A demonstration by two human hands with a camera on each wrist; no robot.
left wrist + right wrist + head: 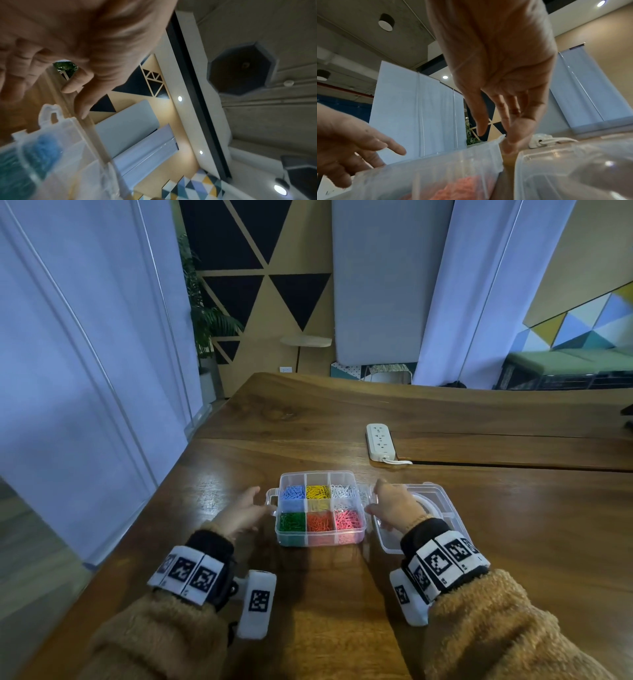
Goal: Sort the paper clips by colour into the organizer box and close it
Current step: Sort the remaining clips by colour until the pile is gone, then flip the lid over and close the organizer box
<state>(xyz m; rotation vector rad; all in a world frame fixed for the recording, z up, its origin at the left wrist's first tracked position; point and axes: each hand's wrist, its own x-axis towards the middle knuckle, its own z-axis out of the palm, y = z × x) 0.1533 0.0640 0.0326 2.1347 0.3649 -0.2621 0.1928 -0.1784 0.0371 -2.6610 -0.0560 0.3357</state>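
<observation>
The clear organizer box point(320, 540) stands uncovered on the wooden table point(308, 594). Its compartments hold blue point(293, 493), yellow point(318, 492), white point(343, 491), green point(292, 522), orange point(319, 522) and pink point(348, 519) paper clips. The clear lid point(442, 510) lies flat just right of the box. My left hand point(245, 510) hovers by the box's left side handle point(49, 115), fingers relaxed and holding nothing. My right hand point(390, 503) is over the lid's left edge, its straight fingers point(513, 135) pointing down into the gap between box point(436, 169) and lid point(573, 169).
A white power strip point(380, 443) with its cable lies beyond the box, near a slot in the tabletop. The table's left edge runs diagonally close to my left arm, with white partition panels point(85, 371) behind it.
</observation>
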